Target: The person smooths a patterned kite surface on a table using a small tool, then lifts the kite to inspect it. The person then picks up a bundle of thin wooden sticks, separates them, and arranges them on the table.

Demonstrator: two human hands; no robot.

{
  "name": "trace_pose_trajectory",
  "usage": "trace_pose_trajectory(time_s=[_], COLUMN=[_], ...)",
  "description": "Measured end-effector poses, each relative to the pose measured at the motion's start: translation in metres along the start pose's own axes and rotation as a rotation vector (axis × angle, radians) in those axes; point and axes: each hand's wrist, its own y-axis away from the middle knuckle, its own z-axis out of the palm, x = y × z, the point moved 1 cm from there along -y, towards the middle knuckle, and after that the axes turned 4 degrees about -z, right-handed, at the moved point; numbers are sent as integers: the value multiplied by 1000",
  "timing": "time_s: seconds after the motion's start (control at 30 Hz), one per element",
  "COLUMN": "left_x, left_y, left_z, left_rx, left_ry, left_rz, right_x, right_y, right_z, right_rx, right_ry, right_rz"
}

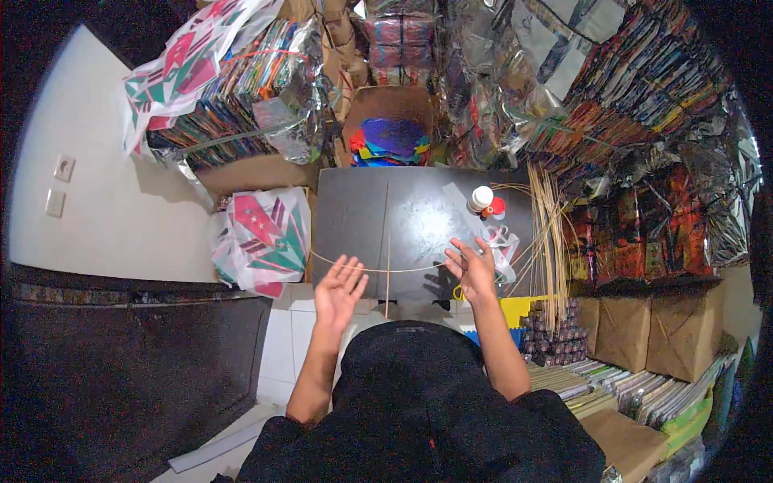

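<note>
A thin, slightly bowed bamboo strip (403,270) runs crosswise behind my hands, over the near part of the dark table (346,209). My left hand (341,291) is open, palm up, fingers spread against the strip's left part. Near its other end, my right hand (473,270) is also open, fingers apart. Whether either hand touches the strip I cannot tell. Between them a straight thin stick (388,249) points away from me and crosses the strip. Just beyond my right hand are a white plastic piece (503,245) and yellow-handled scissors (458,292), partly hidden.
A white-capped bottle (481,198) and a red-topped container (497,208) stand at the table's far right. Long bamboo strips (549,249) hang over the right edge. Printed sheets (262,237) lie at left. Stacked kites (241,105), cardboard boxes (684,326) and thread spools (555,338) surround the table.
</note>
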Motion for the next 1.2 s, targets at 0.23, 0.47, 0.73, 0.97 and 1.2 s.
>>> trace_pose_trajectory(time_s=[0.23, 0.47, 0.73, 0.97, 1.2], left_x=[36, 42, 43, 52, 56], left_y=[-11, 7, 22, 29, 27], left_z=[16, 44, 51, 51, 48], left_rx=[143, 207, 171, 124, 113], left_ry=[-233, -427, -538, -699, -767], left_rz=[185, 361, 329, 317, 273], right_x=[-1, -34, -43, -37, -46], right_y=[-12, 3, 3, 5, 9], right_z=[-8, 6, 5, 2, 7], right_rx=[-63, -76, -122, -232, -297], right_ry=[97, 327, 421, 592, 607], right_rz=[-112, -294, -357, -480, -440])
